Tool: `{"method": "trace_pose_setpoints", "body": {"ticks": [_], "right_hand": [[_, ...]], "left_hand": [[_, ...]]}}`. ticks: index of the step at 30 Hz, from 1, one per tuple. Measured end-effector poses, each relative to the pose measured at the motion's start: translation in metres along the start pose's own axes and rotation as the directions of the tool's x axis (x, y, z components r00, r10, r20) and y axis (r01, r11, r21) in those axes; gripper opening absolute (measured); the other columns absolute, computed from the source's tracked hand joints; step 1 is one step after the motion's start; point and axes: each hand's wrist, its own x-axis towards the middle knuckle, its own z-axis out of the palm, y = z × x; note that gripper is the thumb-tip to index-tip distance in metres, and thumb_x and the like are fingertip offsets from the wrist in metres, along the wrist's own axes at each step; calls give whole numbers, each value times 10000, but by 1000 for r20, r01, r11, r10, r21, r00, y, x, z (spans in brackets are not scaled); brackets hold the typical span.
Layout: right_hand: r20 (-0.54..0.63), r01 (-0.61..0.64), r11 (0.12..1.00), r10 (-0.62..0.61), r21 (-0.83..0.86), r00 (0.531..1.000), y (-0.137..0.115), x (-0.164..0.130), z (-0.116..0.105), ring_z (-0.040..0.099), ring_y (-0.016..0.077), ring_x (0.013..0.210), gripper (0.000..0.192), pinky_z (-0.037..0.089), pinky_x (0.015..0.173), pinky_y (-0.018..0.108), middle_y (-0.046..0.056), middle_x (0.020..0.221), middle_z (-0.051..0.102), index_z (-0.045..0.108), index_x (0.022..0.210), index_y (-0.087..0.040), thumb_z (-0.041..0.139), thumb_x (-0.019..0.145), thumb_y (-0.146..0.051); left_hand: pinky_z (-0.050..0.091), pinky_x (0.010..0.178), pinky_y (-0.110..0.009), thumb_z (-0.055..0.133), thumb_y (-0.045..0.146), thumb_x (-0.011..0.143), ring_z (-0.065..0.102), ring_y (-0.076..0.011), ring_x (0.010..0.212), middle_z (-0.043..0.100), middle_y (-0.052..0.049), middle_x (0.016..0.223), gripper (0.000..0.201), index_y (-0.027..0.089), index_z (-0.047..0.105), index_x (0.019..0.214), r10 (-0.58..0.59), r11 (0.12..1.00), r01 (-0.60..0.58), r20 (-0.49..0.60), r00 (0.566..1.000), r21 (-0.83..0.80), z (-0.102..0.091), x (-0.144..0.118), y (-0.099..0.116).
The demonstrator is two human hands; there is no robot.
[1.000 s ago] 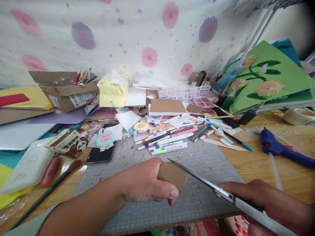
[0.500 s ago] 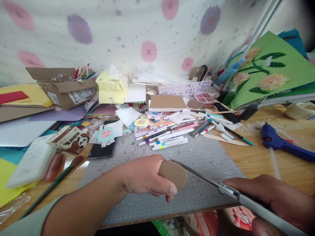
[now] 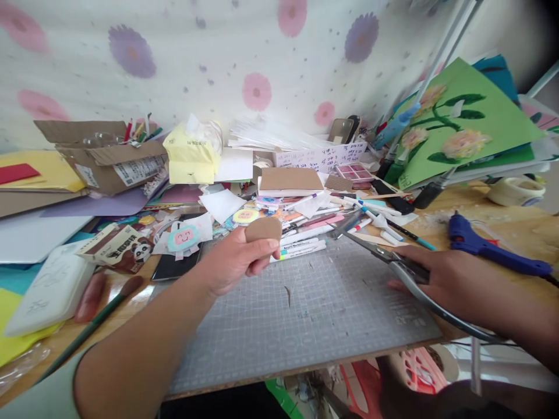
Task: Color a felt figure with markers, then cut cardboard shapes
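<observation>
Your left hand (image 3: pixel 233 260) pinches a rounded cardboard piece (image 3: pixel 263 228) between thumb and fingers, above the far edge of the grey cutting mat (image 3: pixel 305 314), just near of the row of markers (image 3: pixel 301 244). Your right hand (image 3: pixel 454 279) grips the scissors (image 3: pixel 384 256), blades nearly closed, tips pointing far-left over the mat's right edge. The mat's centre lies open between both hands; the blue glue gun (image 3: pixel 489 247) lies far right.

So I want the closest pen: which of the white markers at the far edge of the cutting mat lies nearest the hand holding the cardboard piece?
The frontmost white marker, with the yellow-green band, nearly touching the left hand that holds the cardboard oval.
</observation>
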Motion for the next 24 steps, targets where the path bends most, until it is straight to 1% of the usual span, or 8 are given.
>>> {"method": "trace_pose_setpoints", "body": {"ticks": [4,6,9,12,15,17,20,24], "right_hand": [[-108,4,996,-13,-85,994,-2,9,4,718,360,801,488,484,619,380,176,925,767,574,1294,-148,514,887,-410],[-159,18,995,-34,-101,987,-3,15,8,718,370,835,487,491,623,390,191,998,754,540,1337,-143,478,899,-346],[-204,35,995,-53,-89,978,-2,25,15,705,382,914,495,517,676,416,195,1121,718,516,1357,-139,452,901,-322],[-234,77,994,-92,-75,968,2,34,25,687,373,982,512,537,752,431,174,1212,681,520,1352,-148,472,890,-364],[-252,112,991,-127,-75,959,7,40,33,679,373,1007,531,547,775,442,163,1229,674,530,1342,-151,494,870,-391],[-268,131,988,-148,-78,952,9,42,37,681,376,1001,527,550,776,451,163,1212,683,537,1334,-150,491,869,-393],[-293,163,983,-182,-86,939,9,44,39,696,388,945,511,556,742,474,169,1167,703,548,1317,-150,480,875,-396],[-317,228,969,-247,-96,916,10,47,43,709,381,866,458,562,699,473,167,1034,743,587,1258,-152,482,875,-380]], "left_hand": [[488,730,-302,637,287,774,652,-213,805,711,-48,828,137,155,670,794,-39,977,23,71,997,211,1,-2,6],[467,889,-350,637,218,777,634,-268,1027,710,-81,1071,158,163,704,909,9,900,-110,234,972,423,6,-7,11],[399,1037,-355,594,149,816,554,-273,1209,623,-115,1282,165,162,722,918,24,659,-395,508,861,639,18,-23,14],[332,1109,-323,630,181,824,481,-265,1293,555,-167,1348,106,147,722,784,41,483,-434,475,879,760,35,-48,5],[336,1111,-312,699,273,800,410,-269,1343,471,-212,1400,146,134,713,841,126,346,-426,408,904,836,50,-73,-18],[384,1079,-309,624,303,870,475,-258,1297,528,-178,1356,187,158,714,794,242,267,-546,493,835,794,58,-85,-38],[399,1068,-335,529,277,935,568,-238,1206,619,-92,1287,210,179,708,889,384,287,-527,408,828,800,67,-95,-62],[448,928,-178,521,286,948,657,-141,1023,746,-9,1023,203,211,689,863,326,542,-533,422,846,650,79,-98,-66]]}}
